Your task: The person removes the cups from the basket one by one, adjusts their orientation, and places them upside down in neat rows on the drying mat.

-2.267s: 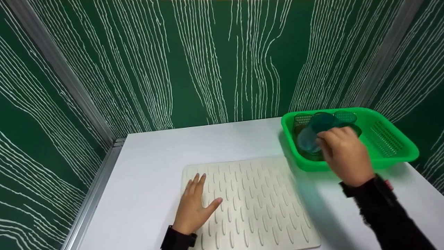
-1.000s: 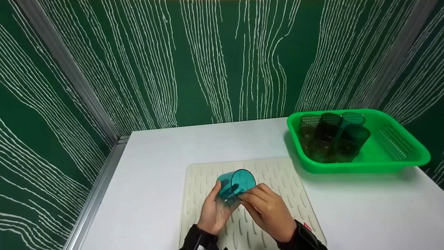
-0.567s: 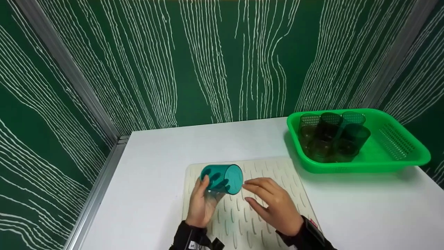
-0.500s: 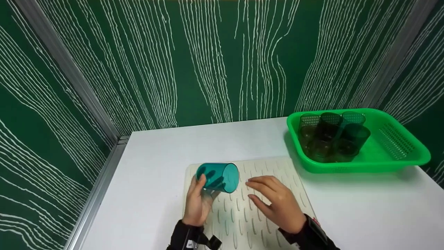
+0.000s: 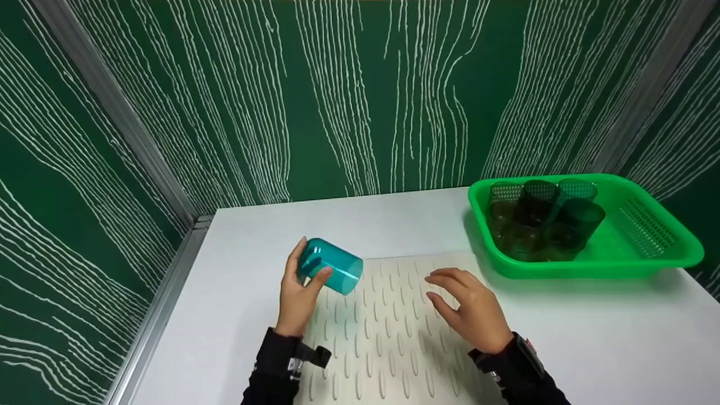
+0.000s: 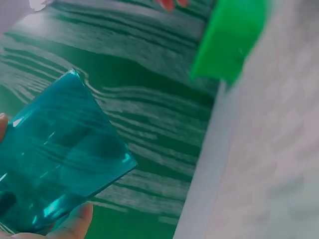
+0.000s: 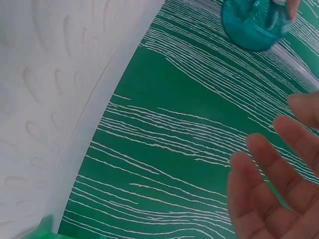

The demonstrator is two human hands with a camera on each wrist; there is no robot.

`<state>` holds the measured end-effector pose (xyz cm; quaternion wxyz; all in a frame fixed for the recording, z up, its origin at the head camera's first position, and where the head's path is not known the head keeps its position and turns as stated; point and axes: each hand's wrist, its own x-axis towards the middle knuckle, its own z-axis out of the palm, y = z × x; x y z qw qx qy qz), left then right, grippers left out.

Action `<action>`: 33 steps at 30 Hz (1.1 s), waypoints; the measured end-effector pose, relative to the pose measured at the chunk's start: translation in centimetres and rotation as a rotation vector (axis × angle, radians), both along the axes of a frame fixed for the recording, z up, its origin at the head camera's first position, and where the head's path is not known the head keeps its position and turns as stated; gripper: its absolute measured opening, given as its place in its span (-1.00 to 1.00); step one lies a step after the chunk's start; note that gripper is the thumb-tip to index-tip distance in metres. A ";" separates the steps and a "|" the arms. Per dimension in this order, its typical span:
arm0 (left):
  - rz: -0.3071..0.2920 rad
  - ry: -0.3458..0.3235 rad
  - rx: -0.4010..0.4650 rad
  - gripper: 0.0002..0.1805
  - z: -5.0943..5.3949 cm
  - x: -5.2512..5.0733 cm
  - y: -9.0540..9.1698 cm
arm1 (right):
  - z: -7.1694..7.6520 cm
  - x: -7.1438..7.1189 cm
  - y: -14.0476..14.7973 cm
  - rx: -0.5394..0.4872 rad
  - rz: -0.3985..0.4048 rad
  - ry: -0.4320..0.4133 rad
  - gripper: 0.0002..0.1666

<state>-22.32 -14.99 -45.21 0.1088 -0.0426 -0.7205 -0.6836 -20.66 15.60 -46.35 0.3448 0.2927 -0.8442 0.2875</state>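
My left hand (image 5: 299, 301) grips a clear teal cup (image 5: 333, 267) above the upper left of a cream ridged mat (image 5: 394, 332). The cup is tipped, its open end slanting down to the right. In the left wrist view the teal cup (image 6: 65, 149) fills the left side, with the thumb and a fingertip around its wall. To the right, my right hand (image 5: 469, 309) hovers over the mat with loosely bent fingers and nothing in them. The right wrist view shows that hand (image 7: 279, 184) apart from the cup (image 7: 254, 25).
A green plastic basket (image 5: 624, 264) stands at the back right of the white table (image 5: 253, 236). Several dark tinted cups (image 5: 540, 222) crowd its left half. Green walls with white lines (image 5: 337, 112) rise behind the table.
The right hand brought the teal cup from the basket, and the left hand took it. Since then the right hand let go and drew right, while the left carried the cup up-left and turned it mouth-down.
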 end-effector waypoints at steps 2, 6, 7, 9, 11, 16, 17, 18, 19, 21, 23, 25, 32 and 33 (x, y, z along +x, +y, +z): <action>0.025 0.035 -0.119 -0.16 -0.3 -0.7 -0.2 | -0.1 -0.1 0.1 0.008 -0.007 -0.002 -0.63; 0.051 0.087 -0.325 -0.15 -0.9 -1.9 -0.6 | -0.2 -0.2 0.1 0.005 -0.005 0.000 -0.63; 0.057 0.094 -0.364 -0.15 -1.0 -2.2 -0.6 | -0.2 -0.2 0.1 0.004 -0.002 0.008 -0.62; 0.077 0.080 -0.437 -0.16 -1.2 -2.7 -0.6 | -0.2 -0.2 0.1 0.002 0.003 0.022 -0.61; 0.080 0.059 -0.482 -0.17 -1.3 -3.1 -0.5 | -0.3 -0.3 0.2 0.006 0.004 0.029 -0.60; 0.051 0.028 -0.541 -0.18 -2.3 -4.1 -0.5 | -0.6 -0.3 0.2 0.012 -0.003 0.007 -0.61; 0.045 0.024 -0.545 -0.18 -2.5 -4.2 -0.5 | -0.7 -0.4 0.2 0.015 -0.006 0.001 -0.62; 0.039 0.018 -0.547 -0.18 -2.8 -4.3 -0.6 | -0.8 -0.4 0.2 0.018 -0.009 -0.005 -0.62; 0.036 0.014 -0.548 -0.18 -2.9 -4.4 -0.6 | -0.9 -0.4 0.2 0.023 -0.012 -0.010 -0.63; 0.027 0.011 -0.543 -0.19 -3.2 -4.5 -0.6 | -1.0 -0.4 0.2 0.033 -0.017 -0.018 -0.64; 0.023 0.004 -0.545 -0.19 -3.5 -4.7 -0.5 | -1.1 -0.5 0.2 0.043 -0.022 -0.026 -0.65; 0.021 0.003 -0.554 -0.19 -3.6 -4.8 -0.5 | -1.3 -0.5 0.2 0.054 -0.028 -0.032 -0.67; 0.028 0.004 -0.588 -0.17 -4.4 -4.9 -0.3 | -1.5 -0.5 0.4 0.106 -0.078 -0.079 -0.71; 0.030 0.002 -0.589 -0.17 -4.4 -4.9 -0.2 | -1.5 -0.5 0.4 0.110 -0.086 -0.090 -0.71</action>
